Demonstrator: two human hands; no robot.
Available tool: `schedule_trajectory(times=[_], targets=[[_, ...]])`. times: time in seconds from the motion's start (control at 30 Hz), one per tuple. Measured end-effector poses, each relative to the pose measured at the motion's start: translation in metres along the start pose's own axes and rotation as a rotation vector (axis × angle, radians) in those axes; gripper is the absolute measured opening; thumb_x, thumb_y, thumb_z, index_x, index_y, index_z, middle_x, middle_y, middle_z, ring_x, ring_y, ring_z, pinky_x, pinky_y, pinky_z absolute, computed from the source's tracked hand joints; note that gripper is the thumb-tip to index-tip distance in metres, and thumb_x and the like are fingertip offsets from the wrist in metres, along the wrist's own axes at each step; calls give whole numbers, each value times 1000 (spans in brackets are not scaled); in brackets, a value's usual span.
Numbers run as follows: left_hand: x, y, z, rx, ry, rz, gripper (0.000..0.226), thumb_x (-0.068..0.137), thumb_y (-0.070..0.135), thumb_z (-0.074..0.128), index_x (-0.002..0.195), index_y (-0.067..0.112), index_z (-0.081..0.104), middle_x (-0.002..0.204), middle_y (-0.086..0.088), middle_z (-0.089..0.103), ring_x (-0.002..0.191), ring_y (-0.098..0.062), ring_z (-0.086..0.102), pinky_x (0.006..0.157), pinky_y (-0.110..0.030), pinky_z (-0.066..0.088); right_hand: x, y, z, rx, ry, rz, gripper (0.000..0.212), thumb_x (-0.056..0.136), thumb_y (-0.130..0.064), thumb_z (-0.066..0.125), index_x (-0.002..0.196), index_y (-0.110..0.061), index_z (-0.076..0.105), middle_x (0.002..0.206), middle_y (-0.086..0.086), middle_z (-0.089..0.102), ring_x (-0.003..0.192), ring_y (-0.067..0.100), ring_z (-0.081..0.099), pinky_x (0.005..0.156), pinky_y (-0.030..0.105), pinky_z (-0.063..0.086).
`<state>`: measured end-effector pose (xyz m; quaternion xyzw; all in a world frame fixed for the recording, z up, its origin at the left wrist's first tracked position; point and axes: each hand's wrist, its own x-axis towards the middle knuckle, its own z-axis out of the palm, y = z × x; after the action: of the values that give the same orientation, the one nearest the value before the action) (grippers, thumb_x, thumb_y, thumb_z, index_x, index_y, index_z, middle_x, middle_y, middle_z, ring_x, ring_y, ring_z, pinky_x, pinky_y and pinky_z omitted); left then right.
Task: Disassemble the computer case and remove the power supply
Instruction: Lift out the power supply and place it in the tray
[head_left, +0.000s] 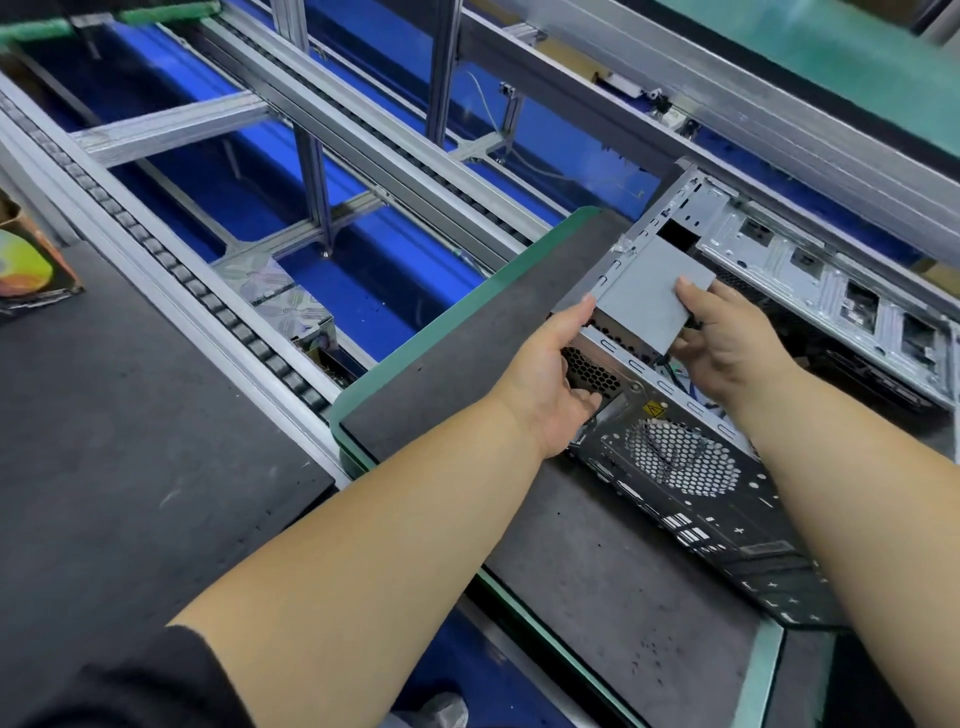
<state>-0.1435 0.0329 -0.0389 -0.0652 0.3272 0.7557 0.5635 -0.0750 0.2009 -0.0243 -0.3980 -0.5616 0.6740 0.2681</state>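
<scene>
- power supply (649, 296), a plain grey metal box, sits tilted at the top corner of the computer case (691, 467), at about 2 o'clock in the view, its flat face turned up toward the camera.
- computer case lies on its side on a dark pallet with a green rim (457, 317), its open side up; the rear panel with a round honeycomb fan grille (683, 457) faces the person.
- left hand (550, 384) grips the box from 9 o'clock, thumb on the upper left edge and fingers curled under against the perforated vent.
- right hand (727, 343) holds the box from 3 o'clock, thumb pressed on the grey face and fingers curled under the lower right edge.
- coloured wires (675, 374) show just below the box, between the two hands.
- bare metal chassis frame (831, 280) with rectangular cutouts runs off toward 3 o'clock, just behind the right hand.
- dark tabletop (130, 467) spreads at 8 o'clock; a colourful box (26, 270) rests on it at 9 o'clock.
- aluminium conveyor rails (322, 135) over a blue floor cross from 10 to 12 o'clock.
</scene>
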Motion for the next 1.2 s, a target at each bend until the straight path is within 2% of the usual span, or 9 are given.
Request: schedule_trajectory(times=[0.13, 0.2, 0.37, 0.6, 0.73, 0.83, 0.93, 1.07, 1.2], targets=[[-6, -1, -6, 50, -77, -20, 53, 87, 41, 67, 134, 18, 55, 132, -7, 59, 90, -19, 69, 95, -32, 48, 3, -1, 2, -62, 25, -2, 23, 98, -22, 59, 120, -16, 59, 121, 5, 69, 109, 20, 67, 93, 38, 55], [-10, 5, -14, 180, -67, -79, 66, 86, 50, 65, 140, 17, 48, 129, -7, 50, 66, -13, 45, 85, -25, 48, 2, 0, 2, -94, 49, 37, 24, 96, -29, 62, 116, -16, 60, 118, 6, 70, 104, 18, 70, 91, 36, 56], [-29, 38, -29, 758, -12, -205, 70, 86, 59, 58, 133, 8, 51, 135, -9, 53, 118, -22, 58, 101, -32, 48, -2, 2, -7, -100, 166, 239, 58, 98, -56, 42, 121, -4, 53, 110, 17, 64, 99, 33, 66, 84, 45, 55], [-45, 97, -5, 1671, 247, 217, 49, 92, 54, 47, 75, 17, 74, 76, 0, 73, 77, -17, 69, 73, -31, 52, -11, 6, -6, -535, 55, 637, 29, 101, 0, 38, 79, 2, 56, 55, 13, 60, 48, 24, 57, 45, 32, 54], [-35, 96, 11, 1802, 330, 602, 29, 90, 50, 53, 89, 22, 62, 93, 2, 61, 80, -17, 58, 66, -34, 47, -10, 6, 1, -763, 32, 509, 14, 93, 3, 55, 82, 3, 63, 86, 21, 63, 70, 31, 59, 54, 34, 54], [-19, 89, 19, 1798, 158, 636, 37, 89, 48, 57, 121, 29, 56, 123, 5, 48, 105, -16, 51, 82, -33, 44, -4, 0, 2, -954, 116, 349, 26, 87, -5, 65, 111, 5, 65, 118, 25, 64, 105, 39, 63, 85, 43, 52], [-6, 86, 23, 1850, 52, 586, 50, 92, 44, 55, 138, 28, 44, 137, 0, 41, 120, -20, 46, 90, -30, 39, -3, -1, 6, -1102, 14, 419, 21, 89, -8, 64, 107, 2, 69, 110, 19, 69, 95, 29, 66, 80, 36, 51], [7, 88, 26, 1897, -52, 464, 55, 94, 42, 53, 145, 31, 35, 140, -2, 40, 119, -21, 49, 86, -26, 35, -2, 1, -2, -461, 167, 420, 33, 101, -32, 50, 94, -3, 63, 73, 9, 64, 63, 22, 60, 66, 32, 50], [18, 92, 37, 1935, -71, 382, 58, 90, 49, 55, 143, 31, 36, 141, 0, 45, 118, -21, 52, 92, -32, 45, -1, -1, -15, -106, 33, 371, 80, 73, -85, 51, 115, -18, 62, 100, 7, 68, 90, 28, 69, 88, 47, 55]])
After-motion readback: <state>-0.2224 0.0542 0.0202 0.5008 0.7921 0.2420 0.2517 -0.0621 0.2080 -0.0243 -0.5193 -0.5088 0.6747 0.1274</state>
